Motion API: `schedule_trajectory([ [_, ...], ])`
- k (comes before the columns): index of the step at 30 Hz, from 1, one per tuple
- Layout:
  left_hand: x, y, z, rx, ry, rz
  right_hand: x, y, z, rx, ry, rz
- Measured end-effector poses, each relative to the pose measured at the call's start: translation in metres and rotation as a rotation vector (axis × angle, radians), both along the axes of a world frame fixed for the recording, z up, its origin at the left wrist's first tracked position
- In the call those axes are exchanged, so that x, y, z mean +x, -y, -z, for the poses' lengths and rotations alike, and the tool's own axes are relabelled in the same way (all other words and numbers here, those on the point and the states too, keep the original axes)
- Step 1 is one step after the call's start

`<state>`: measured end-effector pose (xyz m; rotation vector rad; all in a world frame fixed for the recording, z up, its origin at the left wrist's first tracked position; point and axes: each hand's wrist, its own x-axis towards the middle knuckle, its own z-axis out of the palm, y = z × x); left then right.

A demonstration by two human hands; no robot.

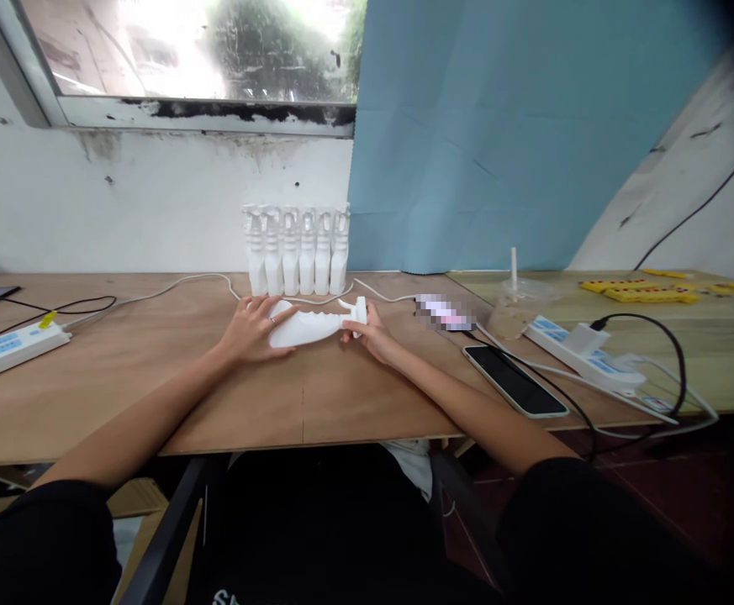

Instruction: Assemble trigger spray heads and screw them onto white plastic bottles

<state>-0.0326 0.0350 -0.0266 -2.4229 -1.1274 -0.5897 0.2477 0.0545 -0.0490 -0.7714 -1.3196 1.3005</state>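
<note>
A white spray bottle [313,326] lies on its side just above or on the wooden table, its trigger head pointing right. My left hand [256,329] is wrapped round the bottle's base, with a ring on one finger. At the other end, my right hand [370,332] grips the white trigger head [359,316], thumb and fingers closed about it. Beyond my hands, several matching white spray bottles [297,252] stand upright in a row against the wall.
On the right lie a black-screened phone [516,382], a partly blurred device [446,313], a cup with a straw [516,307] and a power strip [584,353] with loose cables. Yellow items [644,290] sit farther back. Another power strip [13,351] is at left.
</note>
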Motion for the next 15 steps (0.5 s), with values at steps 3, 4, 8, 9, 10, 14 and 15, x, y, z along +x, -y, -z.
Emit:
schedule_trajectory([
  [3, 0.0, 0.0, 0.0, -0.002, 0.003, -0.002, 0.0, 0.0, 0.0, 0.001, -0.006, -0.004],
  [4, 0.0, 0.0, 0.001, 0.001, 0.003, 0.002, 0.0, 0.001, 0.0, 0.001, -0.013, -0.021],
  [8, 0.0, -0.002, 0.0, 0.021, -0.005, 0.026, -0.004, 0.009, -0.002, 0.014, -0.064, -0.032],
  [9, 0.0, -0.003, 0.0, 0.025, -0.009, 0.026, -0.006, 0.011, -0.003, 0.026, -0.081, -0.014],
  [10, 0.0, -0.003, 0.0, 0.027, -0.013, 0.024, -0.007, 0.012, -0.003, 0.037, -0.096, 0.003],
  [14, 0.001, -0.004, 0.002, 0.031, -0.004, 0.03, -0.011, 0.014, -0.005, 0.055, -0.11, 0.045],
  [15, 0.001, -0.004, 0.002, 0.032, 0.0, 0.036, -0.011, 0.014, -0.004, 0.058, -0.11, 0.049],
])
